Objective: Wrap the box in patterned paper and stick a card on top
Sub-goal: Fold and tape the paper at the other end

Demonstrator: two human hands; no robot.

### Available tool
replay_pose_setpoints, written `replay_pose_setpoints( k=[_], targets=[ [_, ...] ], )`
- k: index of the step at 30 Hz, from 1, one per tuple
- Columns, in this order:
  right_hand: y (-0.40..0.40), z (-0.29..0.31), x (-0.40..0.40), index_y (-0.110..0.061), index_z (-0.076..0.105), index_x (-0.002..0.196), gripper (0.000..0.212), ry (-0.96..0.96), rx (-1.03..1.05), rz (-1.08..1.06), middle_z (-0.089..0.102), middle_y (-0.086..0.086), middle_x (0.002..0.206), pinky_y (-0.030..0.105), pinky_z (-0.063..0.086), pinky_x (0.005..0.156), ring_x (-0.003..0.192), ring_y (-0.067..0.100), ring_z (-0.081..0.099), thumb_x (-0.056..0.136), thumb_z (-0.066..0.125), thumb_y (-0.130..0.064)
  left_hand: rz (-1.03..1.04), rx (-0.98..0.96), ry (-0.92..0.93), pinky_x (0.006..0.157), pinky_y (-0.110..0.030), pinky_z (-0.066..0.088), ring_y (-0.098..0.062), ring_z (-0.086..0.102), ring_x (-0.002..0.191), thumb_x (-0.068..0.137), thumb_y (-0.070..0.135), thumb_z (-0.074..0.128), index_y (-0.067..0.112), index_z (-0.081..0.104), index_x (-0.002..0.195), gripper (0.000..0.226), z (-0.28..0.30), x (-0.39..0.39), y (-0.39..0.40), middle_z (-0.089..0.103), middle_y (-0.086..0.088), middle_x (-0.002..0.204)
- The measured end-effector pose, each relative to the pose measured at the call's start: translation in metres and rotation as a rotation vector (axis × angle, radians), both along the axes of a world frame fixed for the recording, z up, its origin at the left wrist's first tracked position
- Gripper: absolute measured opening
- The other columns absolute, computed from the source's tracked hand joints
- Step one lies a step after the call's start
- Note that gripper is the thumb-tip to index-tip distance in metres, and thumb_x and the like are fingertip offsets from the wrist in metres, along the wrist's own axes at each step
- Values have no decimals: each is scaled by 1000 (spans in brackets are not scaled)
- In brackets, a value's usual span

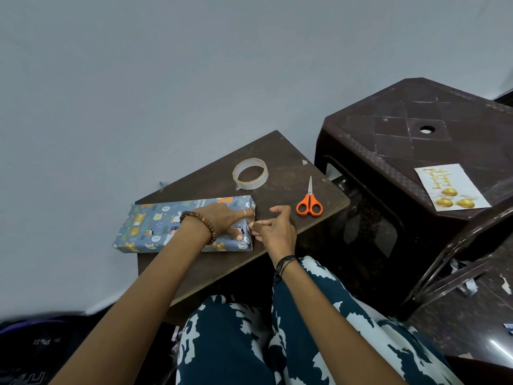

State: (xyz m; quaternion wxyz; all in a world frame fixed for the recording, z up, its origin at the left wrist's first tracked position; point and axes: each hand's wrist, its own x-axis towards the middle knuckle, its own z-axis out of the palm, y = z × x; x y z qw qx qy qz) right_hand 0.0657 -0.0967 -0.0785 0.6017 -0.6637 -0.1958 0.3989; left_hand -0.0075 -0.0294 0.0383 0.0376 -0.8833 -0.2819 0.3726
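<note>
Head view, left hand (pixel 222 218) fingers spread pressing wrapped box (pixel 155 223), right hand (pixel 273 227) fingers curled at its end

blue animal-print wrapped box (pixel 155 226) flat on table, birthday card (pixel 451 187) on stool

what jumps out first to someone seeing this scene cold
The box in blue animal-print paper lies at the small table's near-left corner, with both hands at its right end: the left hand presses on top, the right hand works at the end flap. Bright orange scissors lie right of them, beside a tape roll.
</note>
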Motion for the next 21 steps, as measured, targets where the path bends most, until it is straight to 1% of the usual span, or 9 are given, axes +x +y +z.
replay_pose_setpoints(
  k=[1, 3, 7, 12, 14, 16, 18, 21],
  targets=[
    [-1, 2, 2, -17, 38, 104, 47, 43, 18, 4, 68, -5, 73, 39, 58, 75, 69, 13, 68, 77, 74, -3, 1, -5, 2, 92, -35, 38, -35, 50, 114, 95, 41, 44, 25, 20, 145, 58, 1, 0, 0, 50, -23, 123],
    [-2, 5, 4, -14, 39, 104, 44, 110, 35, 10, 67, 0, 75, 35, 59, 73, 70, 16, 69, 78, 72, 0, 6, -16, 4, 93, -36, 38, -36, 50, 113, 95, 40, 45, 24, 20, 145, 58, 1, 1, 0, 51, -23, 122],
    [-2, 7, 5, -13, 41, 102, 38, 151, 40, 3, 68, 7, 79, 32, 59, 68, 72, 19, 70, 81, 68, 4, 6, -13, 11, 93, -35, 38, -36, 48, 115, 95, 38, 46, 25, 17, 146, 60, 1, 3, 0, 51, -24, 123],
    [-3, 8, 5, -11, 41, 102, 35, 161, 75, 24, 65, 4, 73, 30, 59, 67, 68, 18, 69, 83, 67, 3, 8, -15, 23, 94, -36, 38, -36, 48, 116, 95, 37, 46, 24, 16, 147, 61, 1, 4, 1, 50, -24, 125],
    [-4, 9, 6, -10, 41, 101, 33, 176, 90, 26, 65, 5, 73, 28, 59, 65, 66, 16, 68, 83, 65, 5, 4, -16, 26, 95, -36, 37, -35, 47, 118, 95, 37, 46, 24, 14, 148, 63, 1, 4, 0, 49, -24, 126],
    [-5, 8, 6, -10, 40, 99, 31, 196, 105, 26, 66, 11, 78, 25, 57, 61, 65, 16, 68, 85, 61, 7, -1, -9, 29, 96, -36, 38, -36, 47, 118, 96, 37, 46, 25, 13, 148, 63, 0, 5, 1, 49, -24, 127],
    [-5, 6, 5, -11, 39, 97, 28, 192, 109, 25, 68, 20, 88, 24, 56, 58, 66, 17, 69, 86, 53, 11, -5, -2, 30, 94, -37, 39, -36, 49, 116, 95, 38, 46, 25, 13, 148, 63, -3, 4, 4, 50, -24, 124],
    [-4, 3, 5, -14, 40, 95, 29, 170, 109, 24, 67, 25, 93, 25, 55, 58, 67, 18, 70, 87, 42, 14, -11, 7, 20, 92, -37, 40, -36, 51, 113, 94, 39, 47, 25, 17, 147, 62, -6, 2, 6, 53, -24, 120]
  ],
)
